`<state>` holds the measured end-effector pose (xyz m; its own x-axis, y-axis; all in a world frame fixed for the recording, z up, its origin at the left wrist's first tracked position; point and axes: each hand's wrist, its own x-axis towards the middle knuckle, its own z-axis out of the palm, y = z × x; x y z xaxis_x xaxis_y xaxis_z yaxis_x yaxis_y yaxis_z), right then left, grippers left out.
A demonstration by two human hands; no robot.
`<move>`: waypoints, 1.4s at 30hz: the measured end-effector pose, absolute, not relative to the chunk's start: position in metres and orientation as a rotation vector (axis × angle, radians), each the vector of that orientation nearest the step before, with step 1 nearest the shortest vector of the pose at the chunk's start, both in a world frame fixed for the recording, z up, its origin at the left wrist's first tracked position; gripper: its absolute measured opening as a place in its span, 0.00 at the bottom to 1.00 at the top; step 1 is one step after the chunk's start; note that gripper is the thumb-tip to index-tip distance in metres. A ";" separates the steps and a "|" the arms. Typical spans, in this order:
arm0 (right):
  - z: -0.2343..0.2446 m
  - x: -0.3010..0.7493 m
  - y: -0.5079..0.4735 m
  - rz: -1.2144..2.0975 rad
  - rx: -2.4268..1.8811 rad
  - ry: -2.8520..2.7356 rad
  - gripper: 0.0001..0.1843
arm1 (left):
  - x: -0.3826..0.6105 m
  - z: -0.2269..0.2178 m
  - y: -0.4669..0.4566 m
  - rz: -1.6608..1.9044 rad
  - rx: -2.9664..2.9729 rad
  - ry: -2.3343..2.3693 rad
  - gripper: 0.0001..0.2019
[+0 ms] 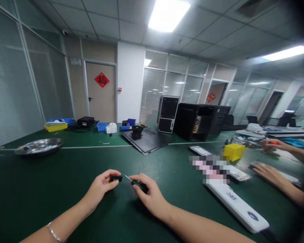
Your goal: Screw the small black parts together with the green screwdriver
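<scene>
My left hand (106, 180) pinches a small dark rectangular part (117, 178) between thumb and fingers, above the green tabletop (96, 216). What kind of part it is cannot be made out. In my right hand (150, 194) is a screwdriver with a dark handle (140, 185), its thin metal shaft (127, 177) pointing left toward the part. The tip is close to the part's right end; a small gap seems to lie between them.
At far left sits a round metal tray (40, 147) with small pieces. Black panels (148, 140) and computer cases (201, 121) stand further back. To my right lie a long white device (233, 195) and a yellow bin (233, 152). Another person's hands (270, 173) work at the right.
</scene>
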<state>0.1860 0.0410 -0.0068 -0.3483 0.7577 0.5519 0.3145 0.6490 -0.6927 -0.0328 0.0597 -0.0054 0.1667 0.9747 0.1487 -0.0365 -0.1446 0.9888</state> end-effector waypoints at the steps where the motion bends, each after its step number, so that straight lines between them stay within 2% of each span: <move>1: -0.006 0.187 0.039 0.569 -0.800 -1.931 0.16 | -0.033 -0.006 0.060 1.198 1.360 0.987 0.12; 8: -0.002 0.190 0.027 0.516 -0.572 -2.011 0.18 | -0.033 -0.007 0.063 1.176 1.320 0.982 0.12; 14: -0.005 0.190 0.038 0.508 -0.809 -1.972 0.13 | -0.034 -0.010 0.063 1.148 1.335 0.930 0.15; 19: -0.005 0.189 0.035 0.526 -0.833 -2.022 0.14 | -0.034 -0.012 0.064 1.144 1.345 0.890 0.14; 30: -0.002 0.190 0.030 0.531 -0.559 -2.151 0.16 | -0.036 -0.014 0.066 1.159 1.317 0.863 0.14; 42: -0.010 0.195 0.044 0.573 -0.836 -1.930 0.13 | -0.034 -0.015 0.067 1.148 1.311 0.906 0.16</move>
<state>0.1949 0.0444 -0.0105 -0.3409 0.7492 0.5679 0.3180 0.6604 -0.6803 -0.0341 0.0668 -0.0149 0.2329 0.9658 0.1138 -0.1138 -0.0891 0.9895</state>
